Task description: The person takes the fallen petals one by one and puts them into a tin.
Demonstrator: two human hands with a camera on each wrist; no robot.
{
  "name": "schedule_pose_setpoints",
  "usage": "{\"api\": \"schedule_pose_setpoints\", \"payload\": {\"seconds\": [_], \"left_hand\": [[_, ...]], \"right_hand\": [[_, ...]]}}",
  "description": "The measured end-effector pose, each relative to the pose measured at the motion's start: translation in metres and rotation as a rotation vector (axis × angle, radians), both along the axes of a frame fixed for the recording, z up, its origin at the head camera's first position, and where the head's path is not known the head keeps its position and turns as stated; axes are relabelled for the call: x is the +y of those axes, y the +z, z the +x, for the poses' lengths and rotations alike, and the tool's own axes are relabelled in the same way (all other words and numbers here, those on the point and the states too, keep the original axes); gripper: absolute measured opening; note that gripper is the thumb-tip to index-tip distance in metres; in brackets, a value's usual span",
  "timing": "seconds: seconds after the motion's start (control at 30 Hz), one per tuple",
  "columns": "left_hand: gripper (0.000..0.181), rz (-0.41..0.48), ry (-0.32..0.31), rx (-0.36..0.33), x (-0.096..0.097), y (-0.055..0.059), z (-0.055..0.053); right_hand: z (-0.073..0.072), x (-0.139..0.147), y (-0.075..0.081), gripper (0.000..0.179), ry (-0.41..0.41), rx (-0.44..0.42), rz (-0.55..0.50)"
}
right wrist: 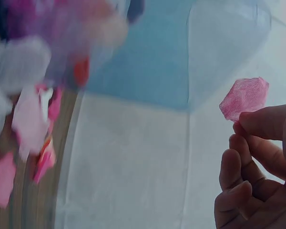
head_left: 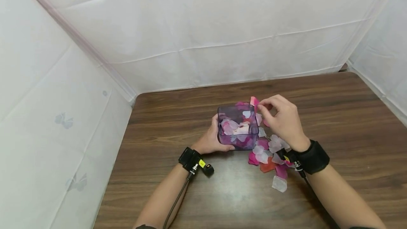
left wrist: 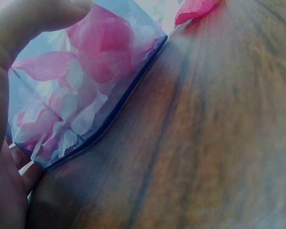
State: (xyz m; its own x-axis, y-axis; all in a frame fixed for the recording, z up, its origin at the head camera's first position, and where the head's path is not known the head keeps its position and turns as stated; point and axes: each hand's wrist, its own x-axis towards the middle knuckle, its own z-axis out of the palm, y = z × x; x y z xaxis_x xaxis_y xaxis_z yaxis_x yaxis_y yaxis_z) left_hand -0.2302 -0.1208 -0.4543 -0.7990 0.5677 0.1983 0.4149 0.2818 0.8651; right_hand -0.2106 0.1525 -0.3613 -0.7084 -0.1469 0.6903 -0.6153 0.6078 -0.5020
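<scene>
My left hand point(head_left: 211, 139) grips a clear purple-tinted square box point(head_left: 230, 110) from its left side, the thumb along the near side. Pink, white and red fabric petals lie inside the box, and in the left wrist view pink petals point(left wrist: 107, 50) show through its wall. Beyond the box's right rim, my right hand point(head_left: 283, 117) pinches one pink petal point(right wrist: 245, 98) between thumb and index finger. Its other fingers are curled in the right wrist view. Part of the left hand is hidden behind the box.
Loose petals point(head_left: 262, 154) in pink, white and red are scattered right of the box, some under the right wrist. One white petal point(head_left: 279, 183) lies nearest the front. The wooden table point(head_left: 159, 123) is bordered by white sheeting point(head_left: 190, 34) behind and at both sides.
</scene>
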Motion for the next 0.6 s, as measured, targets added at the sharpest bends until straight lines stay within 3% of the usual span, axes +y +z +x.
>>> {"api": "schedule_pose_setpoints", "payload": {"seconds": [0.33, 0.6], "left_hand": [[0.120, 0.001, 0.003, 0.009, -0.003, 0.005, 0.004], [0.122, 0.006, 0.007, -0.010, -0.001, 0.006, 0.005]], "right_hand": [[0.013, -0.049, 0.006, 0.011, 0.086, 0.046, 0.178], [0.017, -0.051, 0.006, 0.010, 0.108, 0.028, 0.185]]}}
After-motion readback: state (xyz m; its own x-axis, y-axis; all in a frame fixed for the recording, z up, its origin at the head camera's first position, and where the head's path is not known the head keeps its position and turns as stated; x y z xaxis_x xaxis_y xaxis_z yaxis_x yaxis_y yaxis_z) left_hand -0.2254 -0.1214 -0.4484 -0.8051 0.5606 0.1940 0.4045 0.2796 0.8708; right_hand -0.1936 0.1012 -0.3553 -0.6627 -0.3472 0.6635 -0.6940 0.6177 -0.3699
